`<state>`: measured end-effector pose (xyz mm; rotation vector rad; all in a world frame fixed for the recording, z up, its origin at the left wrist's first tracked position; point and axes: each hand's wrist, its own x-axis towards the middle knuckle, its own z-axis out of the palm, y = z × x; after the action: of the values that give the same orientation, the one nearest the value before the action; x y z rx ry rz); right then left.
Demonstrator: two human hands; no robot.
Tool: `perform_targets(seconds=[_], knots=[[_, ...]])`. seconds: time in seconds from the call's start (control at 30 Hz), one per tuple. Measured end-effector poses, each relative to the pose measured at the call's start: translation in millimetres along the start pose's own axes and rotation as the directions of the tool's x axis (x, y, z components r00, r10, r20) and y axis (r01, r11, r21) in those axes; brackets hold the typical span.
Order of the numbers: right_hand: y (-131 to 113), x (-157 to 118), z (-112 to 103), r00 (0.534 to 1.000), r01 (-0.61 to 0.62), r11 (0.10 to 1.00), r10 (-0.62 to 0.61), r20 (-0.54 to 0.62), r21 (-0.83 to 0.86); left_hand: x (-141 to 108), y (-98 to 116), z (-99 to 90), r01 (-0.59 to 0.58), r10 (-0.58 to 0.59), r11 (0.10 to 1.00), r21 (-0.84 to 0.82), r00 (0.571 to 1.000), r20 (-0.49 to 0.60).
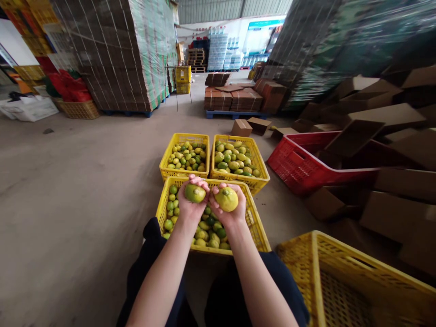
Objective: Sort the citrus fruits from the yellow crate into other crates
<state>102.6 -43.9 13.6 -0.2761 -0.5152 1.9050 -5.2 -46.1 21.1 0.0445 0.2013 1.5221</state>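
Fruits [227, 199] inside loosely curled fingers [203, 183]

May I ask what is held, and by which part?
The left hand cups a roundish greenish citrus fruit, the right hand a roundish yellow citrus fruit, both from underneath.

Your left hand [189, 207] cradles a greenish lemon [195, 193], your right hand [234, 216] a yellow lemon [227, 199], side by side above the near crate [255, 217] of fruit [213, 240]! Two more filled crates [184, 173] sit just beyond it, and there's a red crate [289, 164] over to your right.
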Motion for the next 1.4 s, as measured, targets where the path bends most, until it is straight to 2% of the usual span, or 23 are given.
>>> perform_targets(seconds=[0.1,0.47,0.57,0.63,0.77,0.93,1.03,1.2,1.4], knots=[[-1,-1,-1,1.0,-0.009,1.0,0.009,0.024,-0.011,-1,1,-1.6,0.008,-0.009,0.999,0.033,0.999,0.03],[-3,-4,1,0.994,-0.029,0.996,0.038,0.098,-0.086,-6,3,4.4,0.048,-0.049,0.996,0.077,0.999,0.016],[-2,-4,4,0.999,-0.003,0.997,0.008,0.052,-0.08,-4,2,5.5,0.035,-0.035,0.998,0.045,0.999,0.009],[-2,-3,6,0.998,0.052,0.997,-0.053,-0.021,-0.049,-1,2,4.8,0.025,-0.025,1.0,-0.003,1.0,0.01],[-3,-1,7,0.977,0.143,0.99,-0.14,-0.161,0.004,3,1,3.0,0.028,-0.034,0.996,-0.081,0.997,-0.069],[-2,-1,5,0.964,0.21,0.978,-0.209,-0.165,-0.007,6,0,3.1,0.024,-0.044,0.985,-0.171,0.992,-0.115],[-1,0,5,0.967,0.189,0.982,-0.186,-0.171,-0.002,8,-1,3.2,0.01,-0.031,0.988,-0.151,0.989,-0.143],[0,3,3,0.968,0.105,0.994,-0.099,-0.231,0.014,9,-2,3.4,-0.016,0.012,1.0,-0.023,0.988,-0.155],[-1,4,-1,0.956,0.087,0.996,-0.081,-0.283,0.009,8,-2,5.1,-0.043,0.05,0.998,0.048,0.987,-0.151]])
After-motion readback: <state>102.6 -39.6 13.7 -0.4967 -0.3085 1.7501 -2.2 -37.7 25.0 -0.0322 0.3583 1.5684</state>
